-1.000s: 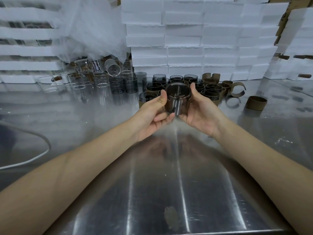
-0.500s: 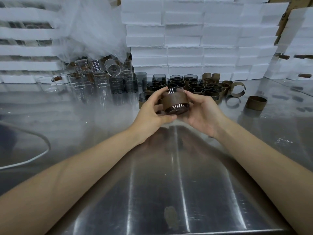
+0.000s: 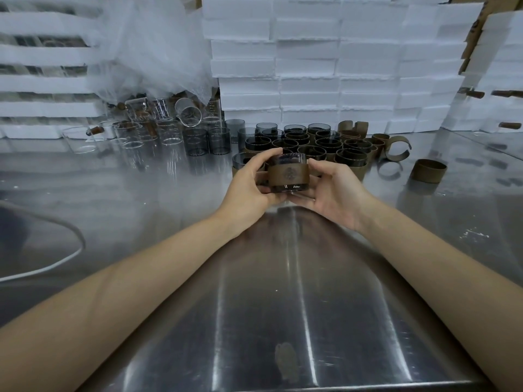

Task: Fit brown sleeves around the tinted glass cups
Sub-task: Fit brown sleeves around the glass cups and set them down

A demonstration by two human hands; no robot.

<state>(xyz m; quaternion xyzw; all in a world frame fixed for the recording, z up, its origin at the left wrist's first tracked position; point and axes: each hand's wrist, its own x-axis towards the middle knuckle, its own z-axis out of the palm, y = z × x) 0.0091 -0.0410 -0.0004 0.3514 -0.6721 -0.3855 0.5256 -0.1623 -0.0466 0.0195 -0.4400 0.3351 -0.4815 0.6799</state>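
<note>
Now 2 hands (image 3: 249,179) grip 1 cup (image 3: 289,160) — w/ sleeve (image 3: 287,175).

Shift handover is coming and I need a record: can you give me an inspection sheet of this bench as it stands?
Surface: steel table, reflective, with a dull smudge near the front edge.
Job's things: sleeved cup held above the table; finished cups clustered behind; bare tinted cups to their left; loose sleeve on the right.
Clutter: clear glasses, some tipped, far left.
Grips: left hand and right hand both hold the sleeved cup.
Cables: white cable at left edge.
Surroundings: stacked foam boxes, plastic wrap.
</note>
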